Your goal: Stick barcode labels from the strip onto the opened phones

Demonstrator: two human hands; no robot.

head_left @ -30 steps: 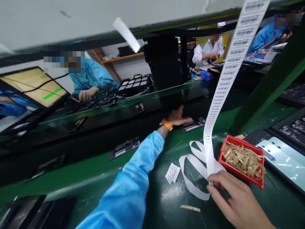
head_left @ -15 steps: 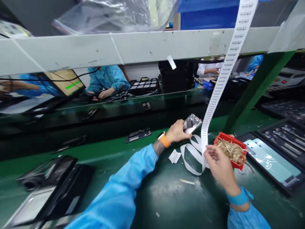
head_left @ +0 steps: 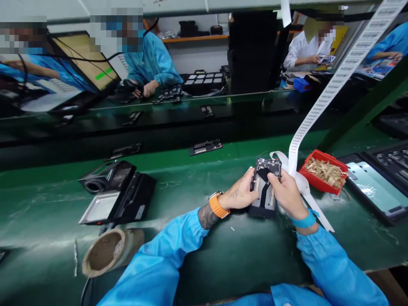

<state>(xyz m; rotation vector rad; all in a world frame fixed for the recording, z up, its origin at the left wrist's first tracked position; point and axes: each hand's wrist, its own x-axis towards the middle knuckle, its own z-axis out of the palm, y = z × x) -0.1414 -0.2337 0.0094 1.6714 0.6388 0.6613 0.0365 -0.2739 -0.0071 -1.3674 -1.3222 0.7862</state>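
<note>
Both my hands hold an opened phone body (head_left: 264,189), dark with bare circuit parts showing, above the green bench (head_left: 197,174). My left hand (head_left: 239,196), with an orange watch strap at the wrist, grips its left edge. My right hand (head_left: 287,193) grips the right edge, thumb pressed on the upper face. A long white strip of barcode labels (head_left: 331,91) hangs from the upper right and curls onto the bench just behind my right hand.
A red tray of tan strips (head_left: 323,174) sits at the right, beside black trays (head_left: 382,182). A black fixture with a metal plate (head_left: 116,193) and a tape roll (head_left: 108,250) lie at the left. Phone bodies ride the conveyor (head_left: 205,146); other workers sit beyond.
My left hand picked a phone body off the conveyor and brought it in front of me. My right hand left the label strip and took hold of the phone too.
</note>
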